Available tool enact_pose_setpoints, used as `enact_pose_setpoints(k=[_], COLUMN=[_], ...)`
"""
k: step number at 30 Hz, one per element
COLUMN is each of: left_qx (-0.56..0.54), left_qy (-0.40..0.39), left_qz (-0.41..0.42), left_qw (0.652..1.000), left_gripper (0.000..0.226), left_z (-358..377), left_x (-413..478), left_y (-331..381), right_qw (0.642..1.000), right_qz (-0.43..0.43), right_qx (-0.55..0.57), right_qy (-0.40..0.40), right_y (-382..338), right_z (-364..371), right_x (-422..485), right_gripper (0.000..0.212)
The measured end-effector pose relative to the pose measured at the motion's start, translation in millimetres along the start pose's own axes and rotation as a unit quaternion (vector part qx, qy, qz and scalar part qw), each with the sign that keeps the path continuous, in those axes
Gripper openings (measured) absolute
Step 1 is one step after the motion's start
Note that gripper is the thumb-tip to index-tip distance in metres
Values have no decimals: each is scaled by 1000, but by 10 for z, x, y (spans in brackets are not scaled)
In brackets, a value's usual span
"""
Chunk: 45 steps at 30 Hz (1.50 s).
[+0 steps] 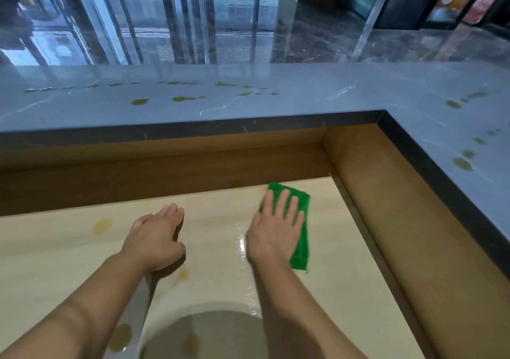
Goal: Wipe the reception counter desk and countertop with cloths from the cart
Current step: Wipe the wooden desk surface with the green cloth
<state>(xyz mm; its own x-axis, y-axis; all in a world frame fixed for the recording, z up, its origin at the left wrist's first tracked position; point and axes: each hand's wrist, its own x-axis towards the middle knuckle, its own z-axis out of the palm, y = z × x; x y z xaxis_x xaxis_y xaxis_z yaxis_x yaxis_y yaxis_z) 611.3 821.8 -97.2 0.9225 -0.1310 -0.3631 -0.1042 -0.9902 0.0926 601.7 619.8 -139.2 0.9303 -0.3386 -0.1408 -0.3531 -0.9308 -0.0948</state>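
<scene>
Green cloth (300,259) flat on pale desk (331,289), right of centre frame, near desk's right edge. Right hand (276,231) on top, fingers straight and spread, palm pressing cloth down; no pinch. Cloth's long axis runs bottom-to-top of frame. Left hand (156,237) bare on desk, fingers straight, holding nothing. Yellowish stains (102,224) lie left of cloth, nearer left hand; next stroke likely leftward. Countertop (303,96) spots unwiped.

Bare hands, bare forearms
Left hand (156,237) and right hand (276,231) are uncovered, both forearms bare as far up as I can see.
</scene>
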Motion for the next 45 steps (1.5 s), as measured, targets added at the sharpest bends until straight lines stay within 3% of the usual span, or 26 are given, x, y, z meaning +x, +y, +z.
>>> enact_pose_setpoints(k=[4,9,13,16,23,25,28,31,33,35,38,41,45], left_qx=[21,59,88,104,103,91,66,51,48,46,41,30,15], left_qy=[-21,-43,-37,-39,-47,-49,-56,-63,-62,-60,-52,-46,-44], left_qz=[-16,-30,-19,-14,-12,-13,-13,-18,-20,-21,-21,-17,-12], left_qw=[999,997,995,994,993,995,996,997,997,997,998,998,999], left_gripper=[85,74,65,70,73,72,75,74,73,73,74,75,78], left_z=[-16,-101,-116,-114,-73,-83,-86,-76,-79,-74,-57,-34,6], left_x=[34,80,86,89,143,149,159,169,163,155,153,155,159], left_y=[-11,59,82,83,83,99,95,86,89,92,81,64,25], right_qw=[977,926,963,984,1000,999,977,934,921,939,978,993,998], right_qz=[-210,-369,-260,-163,10,-35,-210,-350,-381,-334,-199,-97,-11], right_qx=[-24,-60,-67,-74,-25,-36,-40,-63,-76,-74,-62,-61,-48], right_qy=[-31,-39,-6,5,-8,-4,-7,-35,-37,-28,-30,-22,-34], right_y=[-528,-25,634,970,257,-123,-557,-491,-232,76,523,834,578], right_z=[118,-13,-161,-255,-154,-94,38,-37,-127,-210,-301,-337,-279], right_x=[-236,149,638,876,698,522,221,269,517,817,1176,1379,1360], right_gripper=[57,54,70,55,52,50,52,54,53,53,54,57,61])
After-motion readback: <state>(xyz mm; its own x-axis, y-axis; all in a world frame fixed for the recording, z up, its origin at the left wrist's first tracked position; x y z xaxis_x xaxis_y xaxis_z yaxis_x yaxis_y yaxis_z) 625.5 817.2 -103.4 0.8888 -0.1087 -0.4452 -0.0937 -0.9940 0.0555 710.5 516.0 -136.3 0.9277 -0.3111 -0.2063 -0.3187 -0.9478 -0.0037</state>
